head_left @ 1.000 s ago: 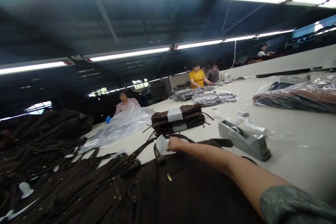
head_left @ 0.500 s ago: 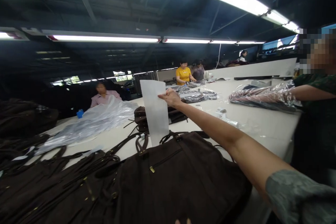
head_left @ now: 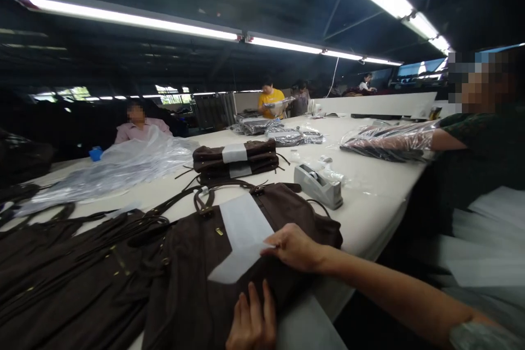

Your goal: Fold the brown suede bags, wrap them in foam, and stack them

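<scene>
A dark brown handbag (head_left: 192, 268) lies flat in front of me with its handles toward the far side. Across its upper middle runs a thin white sheet (head_left: 243, 221), bent over at its near end. My right hand (head_left: 296, 249) pinches the sheet's edge between thumb and fingers, just above the bag. Lower down, my left hand (head_left: 252, 317) rests on the bag's near part, fingers stretched out and holding nothing. Beyond the bag is a stack of folded brown bags (head_left: 209, 157), the top ones wrapped in white bands.
A grey tape dispenser (head_left: 318, 186) stands right of the stack. More brown bags (head_left: 82, 268) cover the table's left side, and clear plastic bags (head_left: 135, 167) lie behind them. At right, a co-worker's arms (head_left: 447, 139) reach into a plastic-wrapped item. White sheets (head_left: 484, 229) hang near the table's right edge.
My right hand has brought the white sheet down from above the table onto the handbag. More of my left hand now shows on the bag. The view has shifted to the right and down.
</scene>
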`<state>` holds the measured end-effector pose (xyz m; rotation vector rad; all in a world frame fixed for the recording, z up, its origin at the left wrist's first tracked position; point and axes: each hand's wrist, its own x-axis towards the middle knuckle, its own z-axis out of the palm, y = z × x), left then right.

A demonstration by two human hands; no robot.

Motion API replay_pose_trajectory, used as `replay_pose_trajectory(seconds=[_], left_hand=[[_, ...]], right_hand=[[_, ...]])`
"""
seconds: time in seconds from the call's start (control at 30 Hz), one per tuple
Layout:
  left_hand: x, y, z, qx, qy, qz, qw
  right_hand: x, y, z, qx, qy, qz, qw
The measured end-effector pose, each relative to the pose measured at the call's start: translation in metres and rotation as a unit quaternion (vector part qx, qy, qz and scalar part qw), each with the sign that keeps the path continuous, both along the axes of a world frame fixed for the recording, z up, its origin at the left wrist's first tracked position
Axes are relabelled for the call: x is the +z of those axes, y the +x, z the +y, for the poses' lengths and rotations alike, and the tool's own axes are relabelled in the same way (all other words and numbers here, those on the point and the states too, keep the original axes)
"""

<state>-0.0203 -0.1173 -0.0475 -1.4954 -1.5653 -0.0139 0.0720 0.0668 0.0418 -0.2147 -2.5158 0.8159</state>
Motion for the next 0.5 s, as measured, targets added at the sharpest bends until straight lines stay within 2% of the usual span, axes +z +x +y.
replay_pose_trajectory(seconds=[0.07, 0.17, 0.3, 0.4, 0.5], left_hand=[[0.008, 0.004, -0.003, 0.020, -0.041, -0.005, 0.999], [0.017, 0.009, -0.006, 0.037, -0.070, -0.010, 0.997], [0.020, 0.006, -0.013, 0.022, -0.097, -0.060, 0.993], [0.019, 0.001, -0.022, -0.012, -0.111, -0.116, 0.987], [0.021, -0.001, -0.026, -0.045, -0.032, -0.181, 0.982]], right_hand=[[-0.027, 0.010, -0.008, -0.029, 0.064, -0.043, 0.997], [-0.044, 0.016, -0.010, -0.031, 0.082, -0.070, 0.994], [-0.042, 0.023, -0.008, 0.073, 0.026, -0.038, 0.996], [-0.038, 0.030, -0.007, 0.131, -0.024, -0.015, 0.991], [-0.035, 0.033, -0.006, 0.129, -0.038, -0.038, 0.990]])
